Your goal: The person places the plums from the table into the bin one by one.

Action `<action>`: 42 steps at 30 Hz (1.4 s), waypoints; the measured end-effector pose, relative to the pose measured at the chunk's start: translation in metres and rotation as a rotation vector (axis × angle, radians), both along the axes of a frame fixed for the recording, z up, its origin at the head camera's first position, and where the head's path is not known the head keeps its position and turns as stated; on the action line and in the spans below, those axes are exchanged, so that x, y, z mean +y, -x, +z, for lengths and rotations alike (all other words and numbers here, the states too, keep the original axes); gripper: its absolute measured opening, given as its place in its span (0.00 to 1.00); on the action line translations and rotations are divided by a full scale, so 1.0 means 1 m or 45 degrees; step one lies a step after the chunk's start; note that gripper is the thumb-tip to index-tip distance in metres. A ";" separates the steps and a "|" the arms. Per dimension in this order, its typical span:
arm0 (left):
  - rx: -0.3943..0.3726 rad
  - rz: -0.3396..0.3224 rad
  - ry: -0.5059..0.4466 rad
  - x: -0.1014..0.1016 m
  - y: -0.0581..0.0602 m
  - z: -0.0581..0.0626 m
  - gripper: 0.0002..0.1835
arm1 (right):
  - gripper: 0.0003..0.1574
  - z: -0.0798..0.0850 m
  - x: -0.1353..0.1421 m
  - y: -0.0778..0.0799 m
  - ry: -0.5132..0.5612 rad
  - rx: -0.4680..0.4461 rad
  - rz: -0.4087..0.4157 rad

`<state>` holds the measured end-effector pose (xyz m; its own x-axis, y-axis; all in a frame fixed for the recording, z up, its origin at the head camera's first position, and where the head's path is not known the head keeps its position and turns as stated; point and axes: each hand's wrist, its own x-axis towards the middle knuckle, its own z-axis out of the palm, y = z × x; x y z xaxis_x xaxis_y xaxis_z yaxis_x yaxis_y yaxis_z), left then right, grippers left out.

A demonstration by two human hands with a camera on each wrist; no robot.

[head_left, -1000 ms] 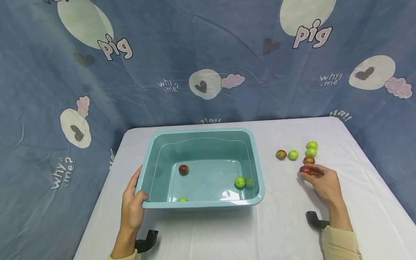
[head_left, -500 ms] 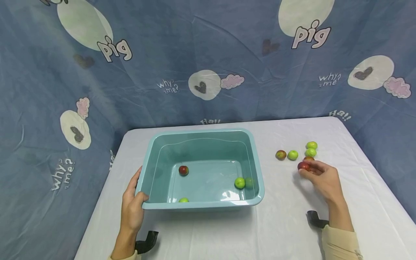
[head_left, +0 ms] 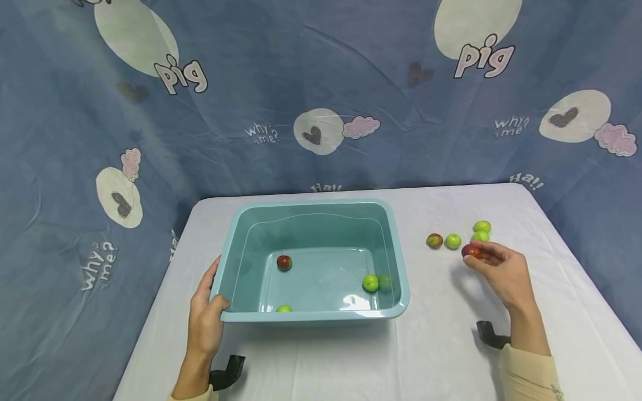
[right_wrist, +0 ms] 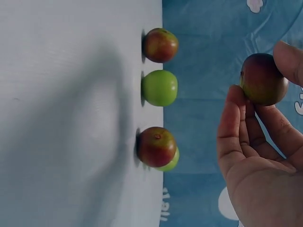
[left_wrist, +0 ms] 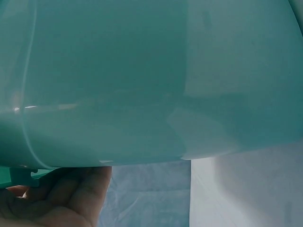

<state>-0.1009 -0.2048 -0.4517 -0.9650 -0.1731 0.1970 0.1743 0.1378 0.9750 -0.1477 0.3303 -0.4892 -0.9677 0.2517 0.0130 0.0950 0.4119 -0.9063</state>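
Head view, nearest first: sleeves (head_left: 530,370) run out of frame over the table (head_left: 326,362), and the left hand (head_left: 204,324) grips the tub (head_left: 311,317) at its front-left corner, thumb over the rim. Its other fingertips are hidden, and the left wrist view, mostly tub wall, does not settle how far they reach underneath. Whether the tub sits flat is hard to make out; if that corner were pulled or tipped, its fruit could roll and knock together.

Inside, one green fruit (head_left: 283,308) is mostly hidden by the front rim; a second green fruit (head_left: 370,283) lies near the right wall, its reflection beside it, and a red fruit (head_left: 284,263) rests left of the floor's middle.

Towards the table's right edge, the right hand (head_left: 506,275) pinches a dark red fruit (head_left: 470,252), held up off the cloth. It looks smooth and round, so a loosened pinch might drop it, and a low sweep could scatter its neighbours.

Just beyond lie a mottled fruit (head_left: 434,240) and a green one (head_left: 453,241); two more greens (head_left: 482,226) sit nearer the back-right corner. Another mottled fruit (right_wrist: 157,146) shows only in the right wrist view, partly covering a green.
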 end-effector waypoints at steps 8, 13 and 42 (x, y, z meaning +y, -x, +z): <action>-0.003 0.013 0.046 -0.002 0.000 0.000 0.47 | 0.35 0.009 -0.004 -0.001 -0.017 0.004 0.005; 0.004 0.015 0.065 -0.002 -0.001 -0.001 0.47 | 0.34 0.017 -0.006 0.000 -0.019 0.056 0.015; -0.002 -0.002 0.072 -0.003 -0.002 -0.003 0.46 | 0.30 0.060 -0.031 0.024 -0.027 0.154 0.161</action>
